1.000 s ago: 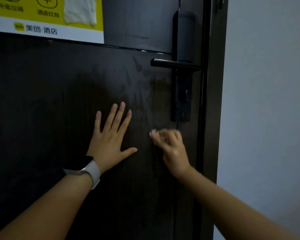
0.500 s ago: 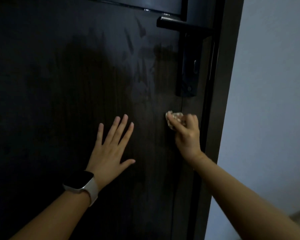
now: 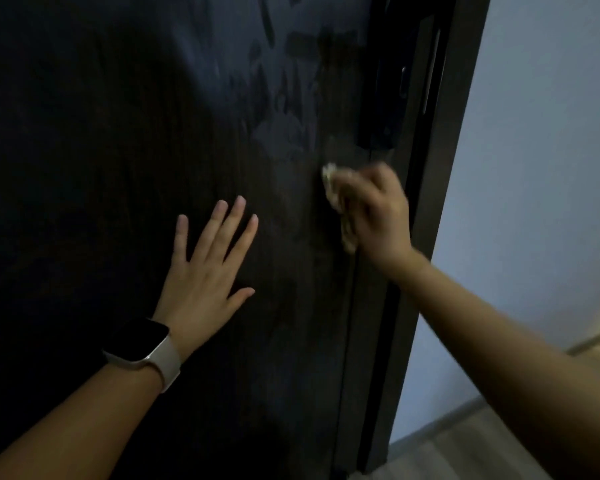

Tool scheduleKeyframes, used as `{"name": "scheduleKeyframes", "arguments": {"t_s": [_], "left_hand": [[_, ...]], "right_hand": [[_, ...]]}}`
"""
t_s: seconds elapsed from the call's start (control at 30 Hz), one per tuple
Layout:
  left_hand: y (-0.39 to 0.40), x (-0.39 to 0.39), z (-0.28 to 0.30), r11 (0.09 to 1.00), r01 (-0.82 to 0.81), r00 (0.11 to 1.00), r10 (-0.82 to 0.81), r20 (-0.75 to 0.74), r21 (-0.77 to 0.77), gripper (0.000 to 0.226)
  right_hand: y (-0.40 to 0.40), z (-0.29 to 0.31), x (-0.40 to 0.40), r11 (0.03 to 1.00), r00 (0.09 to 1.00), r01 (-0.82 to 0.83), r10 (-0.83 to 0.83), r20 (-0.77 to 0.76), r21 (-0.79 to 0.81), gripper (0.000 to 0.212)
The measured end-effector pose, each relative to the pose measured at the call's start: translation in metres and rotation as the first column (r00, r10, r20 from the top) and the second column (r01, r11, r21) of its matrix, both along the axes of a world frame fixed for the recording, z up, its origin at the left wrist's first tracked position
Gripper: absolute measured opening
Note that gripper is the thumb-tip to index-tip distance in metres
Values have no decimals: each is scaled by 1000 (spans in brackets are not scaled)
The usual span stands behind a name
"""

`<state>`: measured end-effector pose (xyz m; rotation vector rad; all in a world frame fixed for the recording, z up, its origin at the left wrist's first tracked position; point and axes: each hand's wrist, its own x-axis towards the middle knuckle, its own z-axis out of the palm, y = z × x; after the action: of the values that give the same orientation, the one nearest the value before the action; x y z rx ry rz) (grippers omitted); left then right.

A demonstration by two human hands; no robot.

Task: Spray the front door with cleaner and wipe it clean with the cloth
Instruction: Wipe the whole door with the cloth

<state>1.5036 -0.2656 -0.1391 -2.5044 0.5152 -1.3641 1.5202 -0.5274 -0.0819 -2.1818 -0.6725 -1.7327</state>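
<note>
The dark front door (image 3: 101, 150) fills most of the view, with pale smeared wipe marks on its upper middle. My left hand (image 3: 205, 271) lies flat against the door with fingers spread, a watch on its wrist. My right hand (image 3: 378, 220) is closed on a small crumpled pale cloth (image 3: 336, 188) and presses it to the door just below the black lock plate (image 3: 385, 109), near the door's right edge. The hand is blurred by motion. No spray bottle is in view.
The dark door frame (image 3: 440, 168) runs down the right of the door. A pale wall (image 3: 541, 168) lies beyond it, and light flooring (image 3: 465, 452) shows at the bottom right.
The view has tilted down, so the yellow poster and the door handle have left the frame. My right hand with the cloth moved right toward the door's edge, then slightly down. My left hand stayed flat.
</note>
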Motion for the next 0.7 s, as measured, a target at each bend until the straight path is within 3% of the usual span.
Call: {"name": "scheduleKeyframes", "arguments": {"t_s": [0.07, 0.13, 0.2, 0.27, 0.4, 0.47, 0.5, 0.53, 0.57, 0.6, 0.63, 0.67, 0.7], "left_hand": [[11, -5, -9, 998, -23, 999, 22, -34, -54, 112], [22, -4, -16, 997, -24, 998, 20, -66, -71, 114], [31, -2, -18, 999, -6, 997, 3, -83, -32, 118], [35, 1, -18, 1000, 10, 996, -10, -90, 1, 124], [36, 3, -21, 1000, -4, 998, 5, -63, 27, 127], [37, 4, -22, 999, -10, 998, 13, -56, 39, 126], [37, 4, -23, 999, -14, 998, 16, -55, 44, 125], [37, 4, -23, 999, -16, 998, 19, -54, 49, 125], [37, 3, -24, 999, -13, 999, 16, -52, 52, 125], [37, 3, -24, 999, -5, 999, 8, -50, 51, 125], [37, 4, -25, 999, 4, 999, -2, -49, 47, 124], [38, 3, -25, 999, 13, 999, -11, -51, 42, 124], [38, 3, -25, 999, 21, 998, -19, -55, 37, 123]], "right_hand": [[22, 39, 10, 995, 999, -19, 14, 51, 100, 31], [41, 39, 20, 974, 996, -39, 19, 93, 225, 30], [55, 0, 25, 962, 994, -66, 40, 103, 265, 31], [66, -66, 20, 960, 994, -74, 93, -58, 269, 36], [70, -203, -2, 996, 942, -6, 34, -334, 84, 46], [72, -235, -25, 997, 874, -69, 48, -484, -24, 35], [70, -243, -34, 996, 829, -76, 34, -558, -52, 52], [68, -247, -39, 993, 819, -87, 26, -574, -78, 74], [66, -241, -42, 996, 841, -54, 4, -541, -77, 80], [63, -226, -41, 994, 875, 13, -64, -479, -109, 64], [61, -200, -42, 998, 872, 67, -58, -485, 1, 38], [57, -175, -37, 978, 897, 75, 19, -442, 194, 26], [51, -146, -31, 946, 951, 62, 41, -306, 320, 32]]}}
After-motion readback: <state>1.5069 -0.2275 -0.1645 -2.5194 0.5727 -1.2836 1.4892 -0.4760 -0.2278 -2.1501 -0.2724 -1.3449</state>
